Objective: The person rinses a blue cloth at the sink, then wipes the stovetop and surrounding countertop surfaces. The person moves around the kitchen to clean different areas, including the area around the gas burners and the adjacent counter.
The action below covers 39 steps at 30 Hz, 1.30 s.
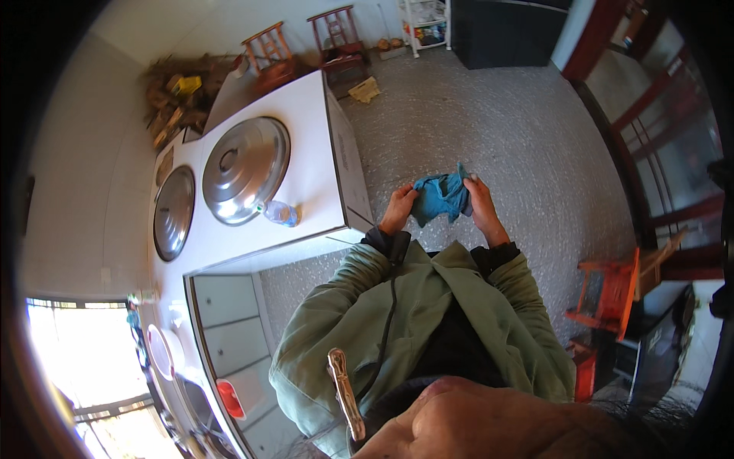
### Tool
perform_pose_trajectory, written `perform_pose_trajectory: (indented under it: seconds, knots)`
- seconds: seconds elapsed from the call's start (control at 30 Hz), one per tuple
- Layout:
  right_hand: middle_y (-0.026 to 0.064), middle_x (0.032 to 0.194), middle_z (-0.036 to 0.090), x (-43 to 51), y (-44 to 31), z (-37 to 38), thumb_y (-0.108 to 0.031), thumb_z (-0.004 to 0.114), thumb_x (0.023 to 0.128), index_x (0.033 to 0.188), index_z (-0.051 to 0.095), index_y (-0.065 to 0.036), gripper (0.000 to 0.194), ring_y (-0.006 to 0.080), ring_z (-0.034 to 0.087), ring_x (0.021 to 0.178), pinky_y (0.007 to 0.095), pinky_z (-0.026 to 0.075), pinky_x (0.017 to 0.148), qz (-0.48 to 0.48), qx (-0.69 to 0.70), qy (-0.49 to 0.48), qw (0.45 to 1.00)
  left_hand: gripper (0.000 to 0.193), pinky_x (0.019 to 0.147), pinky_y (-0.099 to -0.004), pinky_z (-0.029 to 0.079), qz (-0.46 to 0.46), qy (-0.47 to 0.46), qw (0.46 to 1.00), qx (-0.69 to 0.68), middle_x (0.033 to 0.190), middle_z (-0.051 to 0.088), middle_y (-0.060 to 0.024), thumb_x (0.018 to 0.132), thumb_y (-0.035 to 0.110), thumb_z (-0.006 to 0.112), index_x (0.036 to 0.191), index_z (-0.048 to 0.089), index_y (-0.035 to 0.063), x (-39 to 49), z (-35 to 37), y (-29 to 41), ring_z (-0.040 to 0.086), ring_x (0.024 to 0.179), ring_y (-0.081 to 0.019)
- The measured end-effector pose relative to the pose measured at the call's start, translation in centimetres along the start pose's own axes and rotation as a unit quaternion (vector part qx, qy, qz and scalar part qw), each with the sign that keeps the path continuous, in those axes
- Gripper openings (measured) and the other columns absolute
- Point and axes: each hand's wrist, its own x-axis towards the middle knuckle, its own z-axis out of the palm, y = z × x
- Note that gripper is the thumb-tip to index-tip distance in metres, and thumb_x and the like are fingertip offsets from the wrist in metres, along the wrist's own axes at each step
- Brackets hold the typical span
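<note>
A crumpled blue cloth (440, 196) is stretched between my two hands, in front of my chest and above the speckled floor. Its left edge is pinched in my left hand (399, 207). My right hand (483, 207) grips the right edge, thumb uppermost. To the left of my hands, a clear plastic bottle (281, 213) with some yellowish liquid in its base lies or leans by a large round metal lid (246, 169) on the white counter (312, 172). A second metal lid (174, 213) is farther left.
The counter's corner is close to my left forearm. Two wooden chairs (338, 43) and a firewood pile (178, 103) stand beyond it. A piece of cardboard (364, 90) lies on the floor. An orange wooden stool (608, 292) is at right, and cabinets (229, 310) run along the left.
</note>
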Motion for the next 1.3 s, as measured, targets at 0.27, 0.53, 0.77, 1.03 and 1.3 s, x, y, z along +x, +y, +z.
perform_pose_trajectory:
  seconds: [0.27, 0.53, 0.77, 1.03, 1.3]
  knots:
    - [-0.0010, 0.100, 0.062, 6.1, 0.9, 3.9, -0.030, 0.068, 0.096, 0.110, 0.063, -0.006, 0.028, 0.0085, 0.058, 0.092, 0.0260, 0.051, 0.080, 0.106, -0.097, -0.206, 0.968, 0.049, 0.088, -0.0312, 0.055, 0.030, 0.119, 0.987, -0.106, 0.116, 0.068, -0.0106, 0.091, 0.003, 0.069, 0.137, 0.050, -0.0004, -4.0, -0.5, 0.7, 0.066, 0.102, -0.0196]
    - [0.0023, 0.104, 0.063, 15.7, 1.9, 17.8, -0.009, 0.067, 0.089, 0.120, 0.059, -0.003, 0.033, 0.0118, 0.060, 0.095, 0.0290, 0.053, 0.082, 0.058, -0.141, -0.437, 0.886, 0.040, 0.087, -0.0294, 0.054, 0.197, 0.310, 0.925, -0.094, 0.110, 0.071, -0.0077, 0.092, 0.007, 0.068, 0.130, 0.056, 0.0018, -5.5, -9.4, 5.3, 0.067, 0.098, -0.0158]
    - [0.0089, 0.107, 0.063, 29.0, 6.3, 32.3, -0.025, 0.076, 0.086, 0.117, 0.056, -0.002, 0.044, 0.0219, 0.060, 0.099, 0.0379, 0.050, 0.087, -0.158, -0.396, -0.413, 0.804, 0.076, 0.103, -0.0457, 0.043, 0.211, 0.611, 0.739, 0.191, 0.138, 0.048, -0.0276, 0.087, 0.011, 0.070, 0.152, 0.032, 0.0030, 0.3, -21.3, 6.9, 0.049, 0.127, -0.0372]
    - [0.0208, 0.156, 0.031, 30.6, 17.3, 34.0, -0.045, 0.067, 0.089, 0.150, 0.039, -0.020, 0.072, 0.0466, 0.032, 0.139, 0.0692, 0.026, 0.107, -0.339, -0.629, -0.393, 0.578, 0.080, 0.115, -0.0590, 0.023, -0.091, 0.554, 0.719, 0.408, 0.155, 0.032, -0.0243, 0.085, 0.027, 0.071, 0.153, 0.032, 0.0070, 5.0, -24.3, -3.5, 0.027, 0.144, -0.0467]
    - [0.0149, 0.163, 0.023, 31.3, 23.1, 34.7, -0.062, 0.051, 0.094, 0.154, 0.035, -0.031, 0.070, 0.0467, 0.017, 0.148, 0.0749, 0.007, 0.111, -0.319, -0.678, -0.440, 0.495, 0.074, 0.122, -0.0541, 0.007, -0.090, 0.571, 0.695, 0.428, 0.164, 0.021, -0.0158, 0.095, 0.030, 0.058, 0.158, 0.024, 0.0100, 5.4, -22.9, -3.2, 0.014, 0.152, -0.0397]
